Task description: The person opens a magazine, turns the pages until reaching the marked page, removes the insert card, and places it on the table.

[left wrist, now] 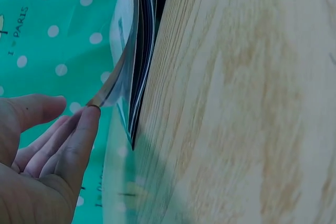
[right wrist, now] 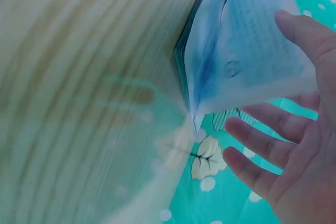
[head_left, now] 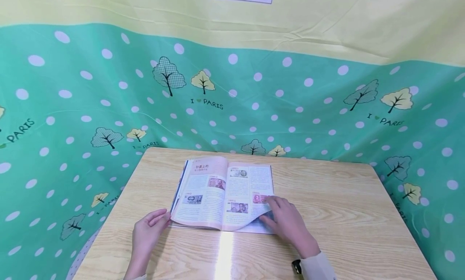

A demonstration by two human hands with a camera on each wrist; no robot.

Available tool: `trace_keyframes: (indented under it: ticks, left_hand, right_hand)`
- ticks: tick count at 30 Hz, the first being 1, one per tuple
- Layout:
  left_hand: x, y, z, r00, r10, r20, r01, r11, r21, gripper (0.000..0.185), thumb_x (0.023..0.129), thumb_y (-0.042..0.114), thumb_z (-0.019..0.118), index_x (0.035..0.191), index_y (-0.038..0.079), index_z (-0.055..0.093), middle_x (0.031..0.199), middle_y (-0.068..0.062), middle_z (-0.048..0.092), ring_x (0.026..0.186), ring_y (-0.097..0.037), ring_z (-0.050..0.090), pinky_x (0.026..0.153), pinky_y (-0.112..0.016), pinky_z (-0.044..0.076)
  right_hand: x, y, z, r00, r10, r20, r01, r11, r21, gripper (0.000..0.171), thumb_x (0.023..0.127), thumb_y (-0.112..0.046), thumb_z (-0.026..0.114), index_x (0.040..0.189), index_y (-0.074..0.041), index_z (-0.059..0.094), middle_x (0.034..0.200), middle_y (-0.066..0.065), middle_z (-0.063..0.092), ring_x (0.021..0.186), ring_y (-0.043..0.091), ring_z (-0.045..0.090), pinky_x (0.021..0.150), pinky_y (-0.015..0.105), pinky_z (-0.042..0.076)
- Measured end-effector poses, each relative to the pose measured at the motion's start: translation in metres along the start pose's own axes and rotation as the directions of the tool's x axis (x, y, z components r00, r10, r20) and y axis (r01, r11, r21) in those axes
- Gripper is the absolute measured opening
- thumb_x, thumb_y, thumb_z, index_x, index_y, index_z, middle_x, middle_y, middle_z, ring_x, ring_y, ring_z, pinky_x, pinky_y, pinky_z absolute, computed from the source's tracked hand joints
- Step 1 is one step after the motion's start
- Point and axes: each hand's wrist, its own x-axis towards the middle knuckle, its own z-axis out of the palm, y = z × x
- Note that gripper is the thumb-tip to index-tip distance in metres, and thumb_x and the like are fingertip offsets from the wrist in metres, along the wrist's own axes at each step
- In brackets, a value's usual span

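An open magazine [head_left: 237,191] lies on the table, its two pages showing text and pictures of banknotes. At its lower left corner is my left hand [head_left: 150,229]. In the left wrist view a fingertip of the left hand [left wrist: 50,156] touches a bent page corner [left wrist: 107,90], with the thumb apart from it. My right hand [head_left: 285,223] holds the lower right corner of the right page, which curls up off the sheets below. In the right wrist view the raised page [right wrist: 257,51] runs between the thumb and index finger of the right hand [right wrist: 294,135]; the other fingers are spread.
The magazine is on a light wood table [head_left: 345,207], near its far edge. Behind and beside the table hangs a green dotted cloth [head_left: 232,98] with printed trees. A black band [head_left: 296,266] is at the right wrist, and a bright glare streak crosses the near tabletop.
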Motion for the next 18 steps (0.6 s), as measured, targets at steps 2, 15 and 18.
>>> trace_keyframes:
  ticks: [2,15,18]
  left_hand:
    - [0.0,0.001,0.0,1.0,0.007,-0.005,-0.006,0.999,0.039,0.041,0.095,0.022,0.072,0.127,-0.002,0.064,0.111,-0.016,0.072,0.092,-0.018,0.073,0.079,-0.019,0.061]
    - [0.0,0.009,0.002,0.999,0.029,-0.036,-0.024,0.992,0.126,0.043,0.092,0.032,0.075,0.125,0.006,0.068,0.111,-0.008,0.074,0.089,-0.003,0.069,0.075,-0.011,0.055]
    - [0.0,0.011,0.008,0.999,0.041,-0.012,-0.04,0.997,0.066,0.043,0.092,0.028,0.076,0.125,0.001,0.067,0.109,-0.011,0.074,0.09,-0.008,0.071,0.077,-0.014,0.057]
  right_hand:
    - [0.001,0.005,-0.001,0.999,0.041,-0.018,-0.041,0.999,0.024,0.073,0.089,-0.047,0.074,0.144,-0.004,0.05,0.136,0.019,0.057,0.125,0.038,0.053,0.104,0.055,0.049]
    - [0.006,0.01,0.005,0.976,0.209,-0.054,-0.204,0.975,0.091,0.078,0.092,-0.06,0.063,0.134,0.005,0.056,0.128,0.026,0.061,0.117,0.042,0.058,0.098,0.057,0.052]
    - [0.008,0.008,0.007,0.979,0.194,-0.066,-0.187,0.977,0.104,0.069,0.093,-0.057,0.064,0.129,0.001,0.062,0.125,0.022,0.063,0.116,0.04,0.059,0.098,0.055,0.053]
